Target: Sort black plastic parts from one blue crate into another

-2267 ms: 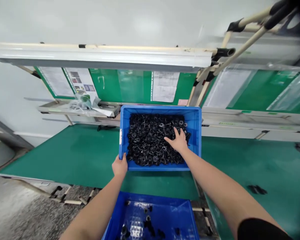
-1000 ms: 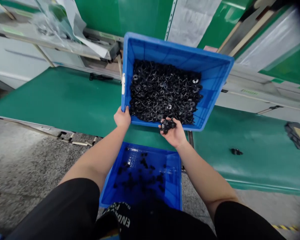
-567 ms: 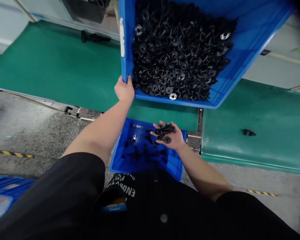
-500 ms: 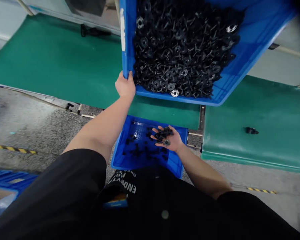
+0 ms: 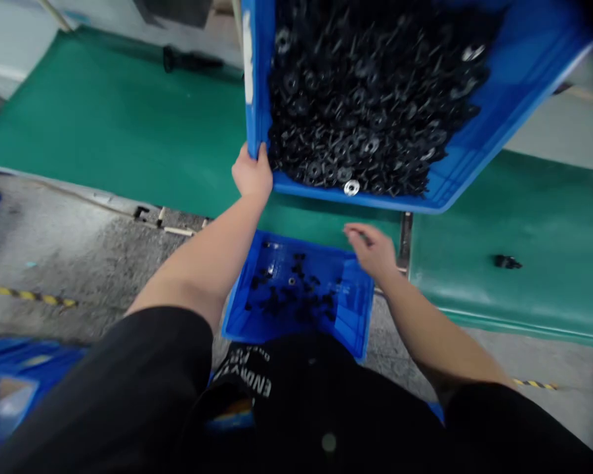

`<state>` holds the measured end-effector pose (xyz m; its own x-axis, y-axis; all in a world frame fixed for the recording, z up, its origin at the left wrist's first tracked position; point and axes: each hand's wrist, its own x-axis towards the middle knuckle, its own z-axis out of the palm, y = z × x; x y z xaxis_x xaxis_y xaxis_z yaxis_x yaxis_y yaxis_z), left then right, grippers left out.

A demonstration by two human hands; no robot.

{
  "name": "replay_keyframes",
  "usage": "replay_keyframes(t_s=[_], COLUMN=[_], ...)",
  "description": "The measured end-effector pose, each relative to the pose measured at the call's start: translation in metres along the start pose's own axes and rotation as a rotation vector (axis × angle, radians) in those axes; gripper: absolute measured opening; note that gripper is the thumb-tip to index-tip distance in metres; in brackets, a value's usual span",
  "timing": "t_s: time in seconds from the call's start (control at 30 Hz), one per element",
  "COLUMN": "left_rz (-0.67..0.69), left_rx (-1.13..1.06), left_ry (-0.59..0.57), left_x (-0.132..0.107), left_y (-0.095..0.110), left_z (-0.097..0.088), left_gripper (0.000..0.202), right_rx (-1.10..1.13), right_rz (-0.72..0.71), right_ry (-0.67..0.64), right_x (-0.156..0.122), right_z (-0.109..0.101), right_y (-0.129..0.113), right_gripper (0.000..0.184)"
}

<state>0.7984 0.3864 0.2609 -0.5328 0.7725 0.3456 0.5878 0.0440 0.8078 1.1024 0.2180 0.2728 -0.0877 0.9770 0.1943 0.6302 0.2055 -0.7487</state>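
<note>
My left hand (image 5: 253, 174) grips the near left corner of a large blue bin (image 5: 336, 197), its thumb over the rim. The bin tilts toward me and holds a heap of small black parts (image 5: 356, 118) with round flanges and thin stems. One shiny silver disc (image 5: 352, 188) lies at the heap's near edge. My right hand (image 5: 373, 250) hovers below that bin, fingers loosely bent and the thumb a little apart, with nothing visible in it. Beneath it stands a lower blue bin (image 5: 356, 303) with black pieces (image 5: 296, 296) scattered over its floor.
Green-topped benches (image 5: 113, 125) (image 5: 524, 230) extend left and right. A small black part (image 5: 508, 262) lies on the right bench, and a dark object (image 5: 190, 60) at the back of the left one. More blue bins (image 5: 10, 368) sit at lower left. Yellow-black tape (image 5: 27, 294) marks the floor.
My right hand has let go of its handful of black parts and moved up and right, out of the lower bin. My left hand keeps its grip on the upper bin.
</note>
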Motion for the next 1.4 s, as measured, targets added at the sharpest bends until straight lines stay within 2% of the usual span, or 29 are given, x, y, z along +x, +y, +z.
replay_keyframes(t_s=[0.03,0.07,0.1,0.13,0.17,0.2,0.23,0.27,0.33,0.6,0.77,0.87,0.97,1.07,1.17,1.23,1.37,1.4], left_rz=[0.004,-0.027,-0.069,-0.080,-0.095,-0.105,-0.107,-0.105,-0.117,-0.149,-0.151,-0.165,-0.156,-0.139,-0.137,-0.128,-0.114,-0.117], left_rx=[0.002,0.014,0.044,0.061,0.078,0.076,0.079,0.086,0.086,0.085,0.051,0.074,0.090,0.067,0.056,0.065,0.072,0.070], left_ry=[0.005,0.012,0.000,-0.013,-0.032,-0.031,-0.035,-0.032,-0.049,-0.084,-0.100,-0.121,-0.125,-0.104,-0.086,-0.079,-0.076,-0.079], left_x=[-0.001,-0.001,-0.001,0.000,0.002,0.004,0.006,0.007,0.007,-0.006,-0.010,-0.008,-0.004,0.000,0.004,0.005,0.007,0.007], left_y=[0.002,0.003,0.004,0.004,0.005,0.006,0.007,0.007,0.008,-0.003,-0.006,-0.001,0.005,0.008,0.010,0.011,0.014,0.014], left_z=[-0.003,-0.006,-0.008,-0.009,-0.010,-0.010,-0.011,-0.012,-0.014,-0.019,-0.021,-0.023,-0.025,-0.023,-0.019,-0.017,-0.017,-0.018], left_gripper=[0.041,0.042,0.041,0.040,0.040,0.040,0.040,0.039,0.039,0.042,0.039,0.040,0.042,0.040,0.039,0.039,0.039,0.039], right_rx=[-0.135,-0.244,-0.375,-0.471,-0.535,-0.577,-0.587,-0.591,-0.595,-0.583,-0.470,-0.481,-0.403,-0.224,-0.080,-0.017,0.085,0.101], right_rz=[-0.190,-0.297,-0.318,-0.225,-0.034,0.177,0.317,0.356,0.333,0.074,-0.016,-0.086,-0.015,0.082,0.079,0.087,0.289,0.283], right_ry=[0.252,0.368,0.410,0.413,0.340,0.213,0.152,0.142,0.116,0.101,-0.015,-0.008,-0.056,-0.111,-0.082,-0.093,-0.259,-0.282], right_x=[0.036,0.071,0.104,0.136,0.164,0.188,0.206,0.217,0.219,0.150,0.108,0.083,0.061,0.039,0.014,-0.008,-0.065,-0.081], right_z=[-0.022,-0.040,-0.054,-0.064,-0.069,-0.070,-0.068,-0.064,-0.054,-0.040,-0.015,-0.004,-0.003,-0.002,0.004,0.015,0.049,0.060], right_y=[-0.012,-0.020,-0.024,-0.024,-0.022,-0.018,-0.014,-0.011,-0.009,-0.025,-0.045,-0.053,-0.055,-0.053,-0.047,-0.039,-0.012,-0.004], right_gripper=[0.021,0.025,0.040,0.063,0.083,0.093,0.095,0.098,0.098,0.069,0.064,0.054,0.052,0.045,0.037,0.036,0.043,0.045])
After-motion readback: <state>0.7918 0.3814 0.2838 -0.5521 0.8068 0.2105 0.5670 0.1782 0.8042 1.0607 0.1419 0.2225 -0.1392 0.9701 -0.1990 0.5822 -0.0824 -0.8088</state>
